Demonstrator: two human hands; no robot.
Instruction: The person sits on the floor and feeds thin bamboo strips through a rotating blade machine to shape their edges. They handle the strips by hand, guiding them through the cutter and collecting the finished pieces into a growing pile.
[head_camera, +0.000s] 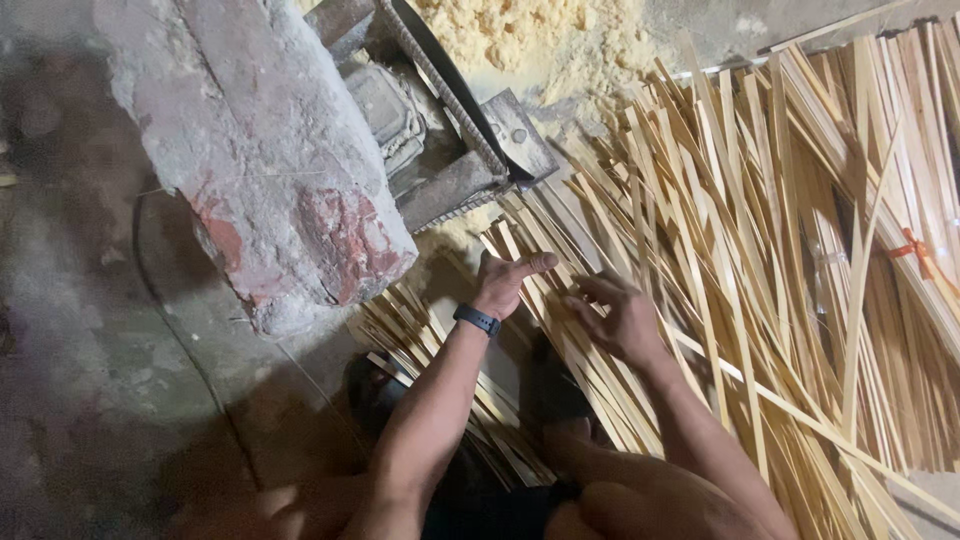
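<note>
You have two hands, the left hand (503, 283) and the right hand (622, 318), one dark wristband (477, 319), one grey-red stone block (262, 150), one pile of yellow sawdust (535, 40), one orange tie (915, 250), and pale thin wooden strips (760, 250) too many to count.

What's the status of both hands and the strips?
Left hand flat on thin pale wooden strips. Right hand fingering same pile, no closed grip. Plastered brick block alongside.

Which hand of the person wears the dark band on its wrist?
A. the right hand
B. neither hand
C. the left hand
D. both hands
C: the dark wrist band sits on the left hand, which rests on the thin pale wooden strips; the right hand has a bare wrist.
</note>
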